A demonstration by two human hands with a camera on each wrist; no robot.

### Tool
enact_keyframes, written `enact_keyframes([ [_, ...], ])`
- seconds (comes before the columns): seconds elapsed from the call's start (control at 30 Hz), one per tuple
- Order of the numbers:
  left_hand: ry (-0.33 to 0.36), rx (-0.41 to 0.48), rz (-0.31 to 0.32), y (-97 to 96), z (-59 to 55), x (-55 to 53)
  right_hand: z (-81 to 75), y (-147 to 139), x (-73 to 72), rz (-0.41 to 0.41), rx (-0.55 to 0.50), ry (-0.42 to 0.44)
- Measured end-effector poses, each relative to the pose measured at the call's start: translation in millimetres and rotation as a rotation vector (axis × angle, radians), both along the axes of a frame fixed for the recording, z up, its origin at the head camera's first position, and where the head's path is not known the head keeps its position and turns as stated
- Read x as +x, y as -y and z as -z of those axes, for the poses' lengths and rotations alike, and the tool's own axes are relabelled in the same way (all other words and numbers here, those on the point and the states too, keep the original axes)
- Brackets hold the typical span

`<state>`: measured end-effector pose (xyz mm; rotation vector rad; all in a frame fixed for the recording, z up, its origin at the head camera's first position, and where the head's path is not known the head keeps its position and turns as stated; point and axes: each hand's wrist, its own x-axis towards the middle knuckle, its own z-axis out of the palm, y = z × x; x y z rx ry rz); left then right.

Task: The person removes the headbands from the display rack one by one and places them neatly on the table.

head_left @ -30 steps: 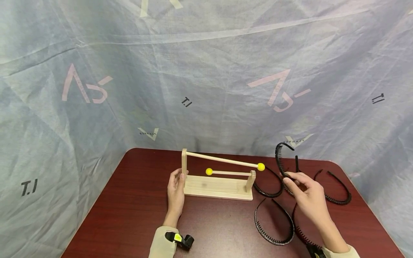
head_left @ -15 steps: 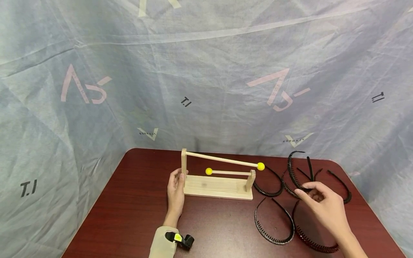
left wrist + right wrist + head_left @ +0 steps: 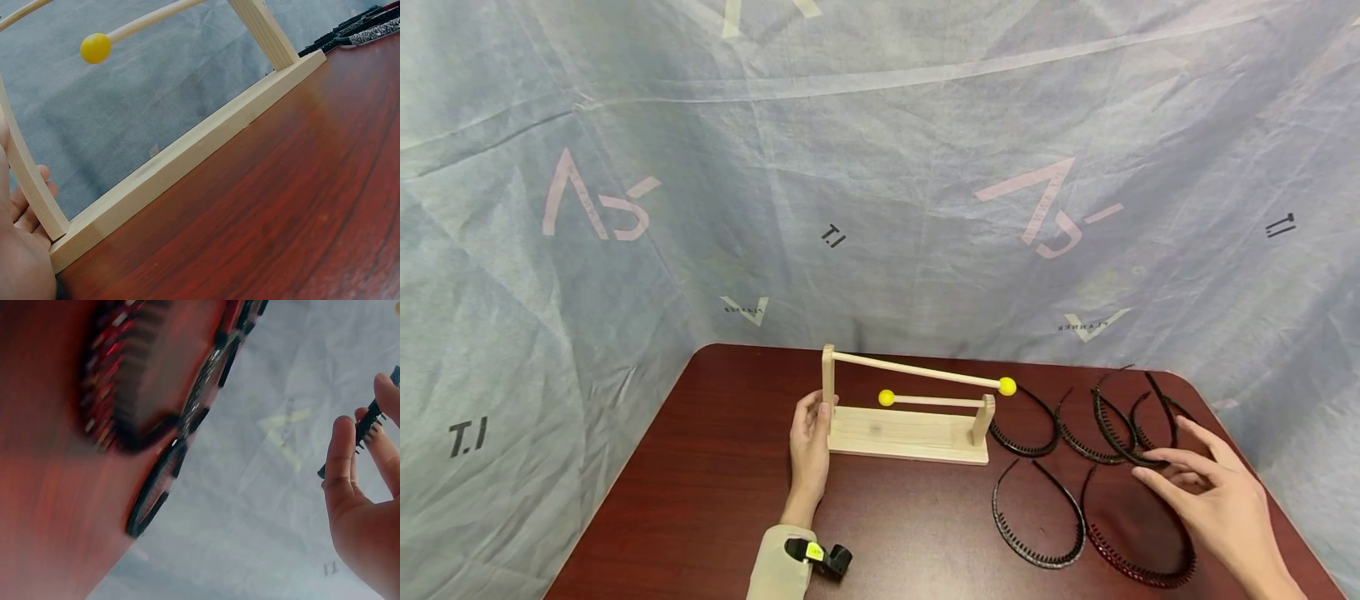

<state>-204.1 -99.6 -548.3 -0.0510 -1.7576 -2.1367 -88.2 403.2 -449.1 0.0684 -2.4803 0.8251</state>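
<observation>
My left hand (image 3: 808,442) grips the left upright of a pale wooden headband stand (image 3: 895,432), thumb on the near side and fingertips behind the post, as the left wrist view shows. Two pegs with yellow ball ends (image 3: 95,48) run sideways from its posts, one high and one low. Over at the right, my right hand (image 3: 1221,496) pinches a black toothed headband (image 3: 365,430) between thumb and fingers, its loop pointing away from me. In the head view this headband overlaps others lying behind it.
Several more headbands lie on the dark red table (image 3: 700,500): a silver-flecked one (image 3: 1037,560) in front, a red-flecked one (image 3: 1138,572) beside it, a black one (image 3: 1026,451) by the stand's right end. A grey printed curtain (image 3: 880,208) hangs behind and at the sides.
My right hand has moved right and toward me, lowering the black headband from beside the stand's pegs to over the right-hand headbands. My left hand and the stand have stayed put.
</observation>
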Motion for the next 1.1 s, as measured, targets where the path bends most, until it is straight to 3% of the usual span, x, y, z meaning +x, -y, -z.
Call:
enact_keyframes([
  [0.3,0.000,0.000,0.002,1.0,0.6,0.0,6.1,-36.5,14.5,0.044,0.046,0.167],
  [0.57,0.000,0.000,-0.001,0.2,0.1,0.0,19.6,-68.8,25.6,-0.002,0.080,0.226],
  [0.73,0.007,-0.003,-0.001,-0.3,0.8,0.3,29.6,-92.5,28.6,0.020,0.048,0.307],
  [1.0,-0.003,0.001,-0.004,-0.5,-0.1,-0.2,53.2,-131.2,34.8,0.027,-0.049,0.367],
  [1.1,0.002,0.007,-0.001,-0.9,-0.1,0.4,63.4,-151.6,37.6,0.035,-0.067,0.485],
])
